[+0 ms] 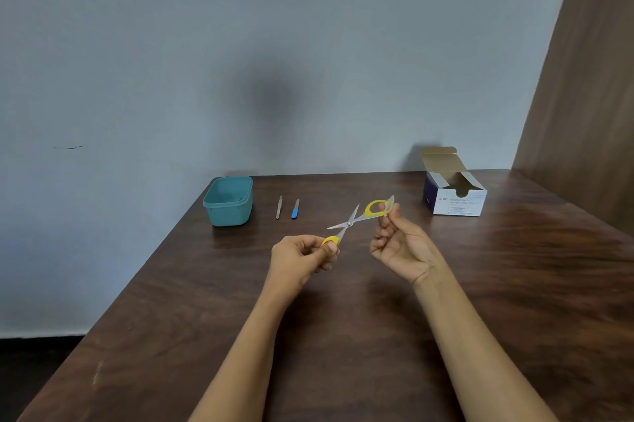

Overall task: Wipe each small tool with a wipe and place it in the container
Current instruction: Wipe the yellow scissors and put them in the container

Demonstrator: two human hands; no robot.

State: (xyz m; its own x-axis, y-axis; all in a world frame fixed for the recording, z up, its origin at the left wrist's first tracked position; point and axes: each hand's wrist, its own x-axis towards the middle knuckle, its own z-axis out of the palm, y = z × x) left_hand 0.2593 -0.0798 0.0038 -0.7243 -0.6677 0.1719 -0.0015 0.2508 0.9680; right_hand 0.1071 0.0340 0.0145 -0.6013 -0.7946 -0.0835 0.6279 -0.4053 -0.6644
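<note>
Hold the scissors (350,223) spread above the table (514,284), left hand (302,255) pinching one yellow loop, right hand (401,246) pinching the other beside what looks like a wipe (391,200). Wipe each blade away from its edge, then carry to the teal container (228,202), back left.

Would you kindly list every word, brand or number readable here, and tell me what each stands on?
"BD": front of the open box.
"Alcohol Swabs": same face, right of it.
Smaller lines beneath: too blurred to read.
No text visible on the container or the scissors.
</note>
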